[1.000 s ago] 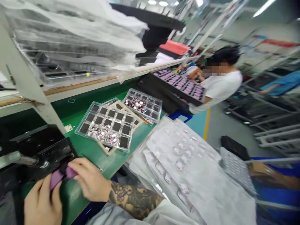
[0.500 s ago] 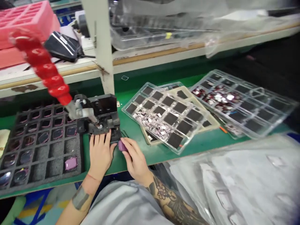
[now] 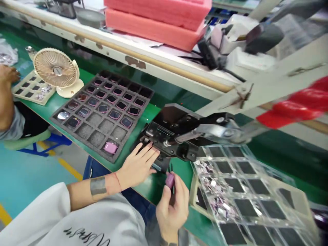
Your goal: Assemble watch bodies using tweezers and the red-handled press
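Note:
My left hand [image 3: 139,165] lies palm down with its fingers stretched out, fingertips at the front edge of a black toggle-clamp fixture [image 3: 164,136]. A metal arm and a red ribbed handle [image 3: 294,106] extend from the fixture to the right. In front of it, my right hand [image 3: 175,205] pinches a small purple watch case [image 3: 169,180] between thumb and fingers. Two thin dark tips, like tweezers [image 3: 171,167], stick out just beyond the case; whether the hand holds them is unclear. Another purple watch case [image 3: 110,147] lies in the near corner of the grey foam tray [image 3: 119,148].
Several dark-faced watch cases sit in the foam tray. On the right, clear compartment trays [image 3: 246,184] with small loose parts overlap a cream tray [image 3: 299,201]. A cream fan [image 3: 57,68] stands at left, beside a co-worker's arm [image 3: 6,99]. Pink foam blocks [image 3: 153,27] lie on the shelf.
The view has swung left, so the fan and a co-worker's arm now show and the red handle appears at right. My left hand stays at the fixture; my right still holds the purple watch case.

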